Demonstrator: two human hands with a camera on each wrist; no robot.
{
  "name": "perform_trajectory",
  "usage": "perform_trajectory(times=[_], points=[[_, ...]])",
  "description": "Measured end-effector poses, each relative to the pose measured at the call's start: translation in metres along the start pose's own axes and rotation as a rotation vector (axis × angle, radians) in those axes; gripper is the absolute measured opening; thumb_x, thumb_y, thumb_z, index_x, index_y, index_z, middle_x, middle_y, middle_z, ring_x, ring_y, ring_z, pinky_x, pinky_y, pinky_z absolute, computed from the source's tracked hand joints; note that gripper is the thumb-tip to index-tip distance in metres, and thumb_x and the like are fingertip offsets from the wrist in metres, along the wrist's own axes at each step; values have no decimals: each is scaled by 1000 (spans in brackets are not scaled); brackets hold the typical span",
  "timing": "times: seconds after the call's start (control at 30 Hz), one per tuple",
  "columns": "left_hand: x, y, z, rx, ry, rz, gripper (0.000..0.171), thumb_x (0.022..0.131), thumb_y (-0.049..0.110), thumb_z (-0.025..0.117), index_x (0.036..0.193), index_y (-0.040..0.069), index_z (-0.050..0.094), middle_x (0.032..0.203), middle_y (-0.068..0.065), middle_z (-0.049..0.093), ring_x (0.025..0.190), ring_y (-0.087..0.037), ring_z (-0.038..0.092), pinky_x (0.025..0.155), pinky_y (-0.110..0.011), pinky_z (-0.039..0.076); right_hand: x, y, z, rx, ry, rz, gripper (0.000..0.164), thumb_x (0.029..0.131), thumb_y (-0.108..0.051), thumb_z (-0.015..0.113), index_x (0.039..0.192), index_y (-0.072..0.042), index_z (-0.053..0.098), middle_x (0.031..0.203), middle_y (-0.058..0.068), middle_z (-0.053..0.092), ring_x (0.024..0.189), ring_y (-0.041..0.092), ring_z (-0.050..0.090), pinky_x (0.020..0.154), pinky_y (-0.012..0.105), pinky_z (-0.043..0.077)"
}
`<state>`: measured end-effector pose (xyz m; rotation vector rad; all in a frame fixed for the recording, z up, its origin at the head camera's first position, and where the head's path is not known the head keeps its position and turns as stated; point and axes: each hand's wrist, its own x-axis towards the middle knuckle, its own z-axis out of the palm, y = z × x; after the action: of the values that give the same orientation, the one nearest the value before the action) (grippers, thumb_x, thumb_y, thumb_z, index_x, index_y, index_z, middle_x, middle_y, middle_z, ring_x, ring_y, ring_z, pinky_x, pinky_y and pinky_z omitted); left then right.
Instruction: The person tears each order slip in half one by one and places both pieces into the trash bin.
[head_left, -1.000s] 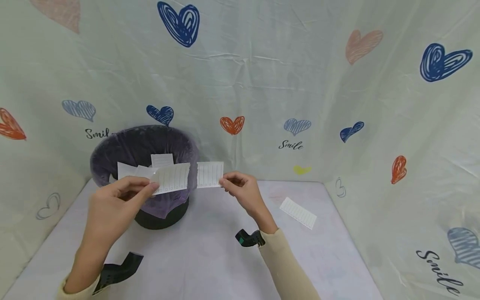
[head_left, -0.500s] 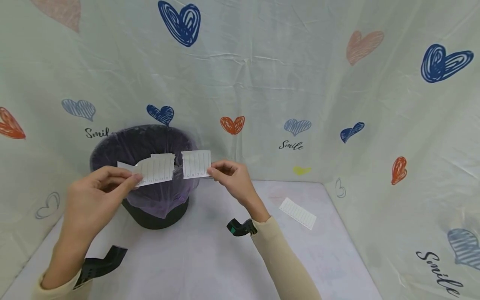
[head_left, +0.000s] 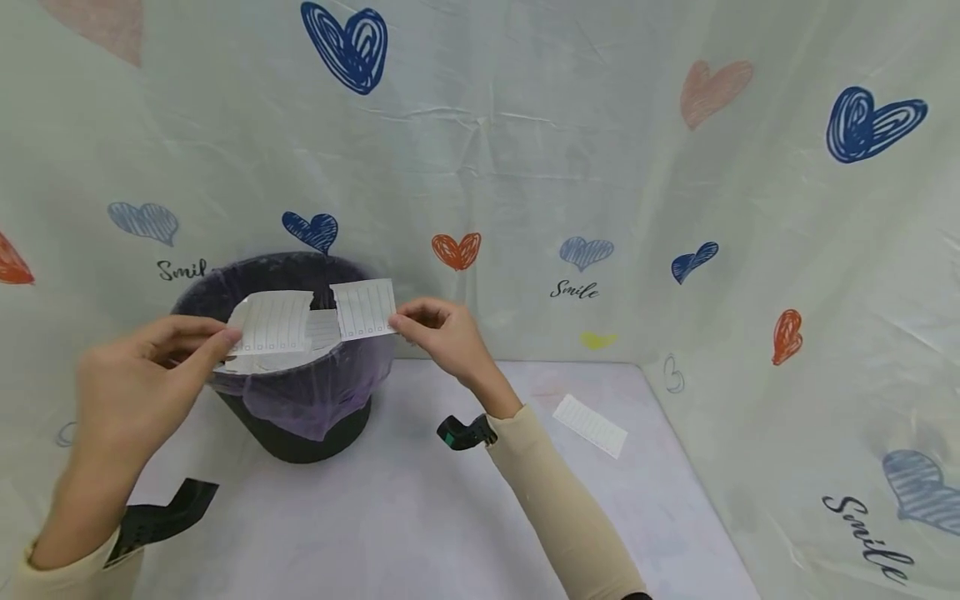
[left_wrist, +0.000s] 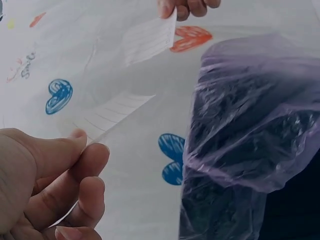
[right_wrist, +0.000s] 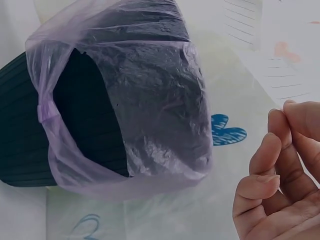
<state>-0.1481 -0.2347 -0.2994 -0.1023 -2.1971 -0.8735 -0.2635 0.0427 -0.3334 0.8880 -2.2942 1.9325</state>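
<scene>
Above the trash bin [head_left: 318, 446], my left hand [head_left: 146, 379] pinches one piece of lined paper [head_left: 276, 317] between thumb and fingertips. My right hand [head_left: 450, 342] pinches a second lined paper piece [head_left: 366, 310] by its right edge. A gap separates the two pieces. The left wrist view shows the left piece [left_wrist: 112, 115] tilted upward from the thumb, with the other piece [left_wrist: 150, 42] farther off in the right hand [left_wrist: 192, 6]. In the right wrist view the right hand's [right_wrist: 282, 180] thumb and forefinger meet at the paper's corner [right_wrist: 285, 82].
The dark bin has a purple plastic liner [head_left: 300, 404] folded over its rim. More white paper [head_left: 324, 327] shows inside it. A lined slip [head_left: 591, 425] lies on the white table [head_left: 420, 500] at the right. A heart-printed cloth [head_left: 510, 200] hangs behind.
The strip, joined or overlapping in front of the liner a second ago, is now two clearly separate pieces. Both hands have moved left and slightly up, the left farther, widening the gap.
</scene>
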Motion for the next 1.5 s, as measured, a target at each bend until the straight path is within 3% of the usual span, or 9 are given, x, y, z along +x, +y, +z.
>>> perform_trajectory(times=[0.2,0.4,0.53,0.7,0.77,0.87,1.13,1.3,1.5], points=[[6,-7,-7,29,25,-38,17,81,10,77,94,-1,73,70,40,53,58,22,43,53,-3,34,11,-2,4,-26,-36,-14,19,91,-20,68,101,-5,71,89,7,68,78,23,61,68,34,51],[11,-17,-13,85,-4,-97,23,85,18,75,97,-1,72,68,32,59,59,23,39,53,-3,33,21,-3,8,-72,-37,8,18,90,-23,69,101,-9,72,88,2,68,77,17,61,65,25,49],[11,-24,-14,101,-24,-126,25,86,20,74,97,-2,71,67,50,40,58,24,38,50,-5,34,28,-5,12,-100,-50,-7,17,90,-23,69,100,-9,73,90,2,70,77,12,61,67,24,49],[12,-29,-12,139,-34,-119,25,86,20,74,97,-3,71,67,9,69,58,27,35,48,-6,33,36,-7,18,-139,-53,-28,18,90,-23,69,100,-8,74,93,3,73,78,9,63,69,24,51],[13,-32,-11,156,-34,-107,24,86,18,74,97,-3,71,75,-17,71,58,29,34,48,-5,32,38,-8,20,-151,-53,-32,19,90,-23,69,100,-8,74,92,3,73,78,8,64,70,23,52],[13,-36,-9,169,-48,-96,24,86,16,74,97,-5,71,83,-29,69,59,30,31,48,-5,31,40,-10,23,-163,-57,-29,19,90,-23,69,100,-8,75,92,3,73,78,7,64,70,23,52],[10,-39,-5,177,-115,-117,27,88,19,71,99,-6,70,87,-32,68,57,28,32,46,-7,32,41,-15,29,-199,-63,-23,17,91,-24,69,98,-11,75,90,-1,73,77,6,63,69,21,51],[9,-39,-2,204,-137,-119,26,87,16,73,99,-7,70,88,-32,68,56,1,54,45,-8,32,43,-13,32,-236,-68,-25,17,91,-23,68,99,-10,75,89,-2,72,75,4,61,67,20,51],[9,-39,1,199,-159,-115,26,87,19,72,98,-5,70,87,-30,68,59,22,35,45,-10,32,44,-12,34,-283,-73,-56,17,92,-21,66,100,-9,75,89,0,73,73,3,60,65,18,49]])
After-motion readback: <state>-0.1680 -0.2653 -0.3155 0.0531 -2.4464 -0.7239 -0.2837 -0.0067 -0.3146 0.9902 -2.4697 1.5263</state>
